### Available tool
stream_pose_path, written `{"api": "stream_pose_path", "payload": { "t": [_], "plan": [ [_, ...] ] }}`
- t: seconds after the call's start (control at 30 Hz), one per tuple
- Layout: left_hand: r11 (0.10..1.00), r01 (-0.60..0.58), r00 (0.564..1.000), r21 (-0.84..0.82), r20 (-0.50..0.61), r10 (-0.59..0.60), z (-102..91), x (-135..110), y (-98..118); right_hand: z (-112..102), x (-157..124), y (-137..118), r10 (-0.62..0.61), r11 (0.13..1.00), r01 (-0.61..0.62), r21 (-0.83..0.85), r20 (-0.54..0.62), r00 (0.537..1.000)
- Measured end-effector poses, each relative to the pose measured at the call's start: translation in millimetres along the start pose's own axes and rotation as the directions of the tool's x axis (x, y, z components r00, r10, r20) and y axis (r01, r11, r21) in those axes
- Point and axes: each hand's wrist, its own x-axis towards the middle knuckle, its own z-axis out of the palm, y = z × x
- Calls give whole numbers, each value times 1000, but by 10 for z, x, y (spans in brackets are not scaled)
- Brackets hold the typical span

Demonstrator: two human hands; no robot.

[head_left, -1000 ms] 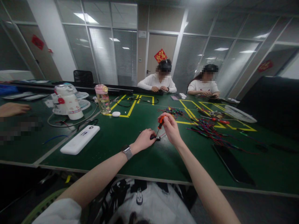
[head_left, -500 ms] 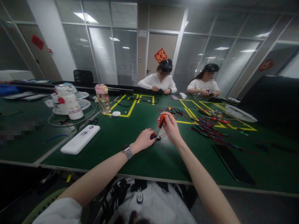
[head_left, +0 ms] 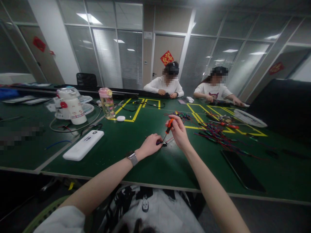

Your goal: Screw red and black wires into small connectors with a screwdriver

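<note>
My right hand is closed round the orange and black handle of a screwdriver. Its thin shaft slants down to a small black connector on the green table. My left hand is closed on the near side of that connector, holding it down with the fingertips. A red wire runs from the connector up toward the right hand. The screwdriver's tip seems to meet the connector's top, though the contact is too small to make out.
A bundle of red and dark wires lies right, beyond a black phone. Left are a white power bank, a white earbud case, a pink-lidded bottle and a white bottle. Two people sit opposite.
The screwdriver handle and my right hand have shifted slightly right; my left hand stays put. Across the table, the person on the right has stretched an arm out to the side.
</note>
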Motion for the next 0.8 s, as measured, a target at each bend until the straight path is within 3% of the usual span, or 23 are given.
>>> {"api": "stream_pose_path", "payload": {
  "t": [0.2, 0.4, 0.8],
  "plan": [
    [1000, 0, 1000, -12, 1, 0, 2, 4, -5, 9, -7, 4, 23, 998, -22, 54, -22, 999],
    [1000, 4, 1000, -15, 7, -4, -16, 3, 12, -49, -5, 39, 8, 1000, -10, -18, -89, 996],
    [1000, 3, 1000, 6, 8, -3, -19, 5, 22, 8, -3, 14, -3, 999, 4, 38, -14, 1000]
  ]
}}
